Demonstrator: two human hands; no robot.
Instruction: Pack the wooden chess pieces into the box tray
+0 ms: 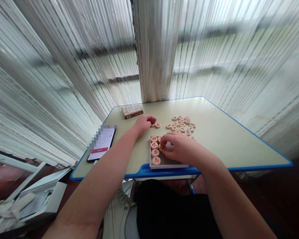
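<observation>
Single head-worn view — forward and down, close above the table point(226, 142), curtain point(64, 66) behind.

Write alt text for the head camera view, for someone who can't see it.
A person's right hand touches a red-marked xiangqi piece in a shallow white tray at the near edge of a blue-rimmed table. The left hand rests curled beside two loose pieces; a pile of pieces, a phone and a small box lie nearby.
</observation>
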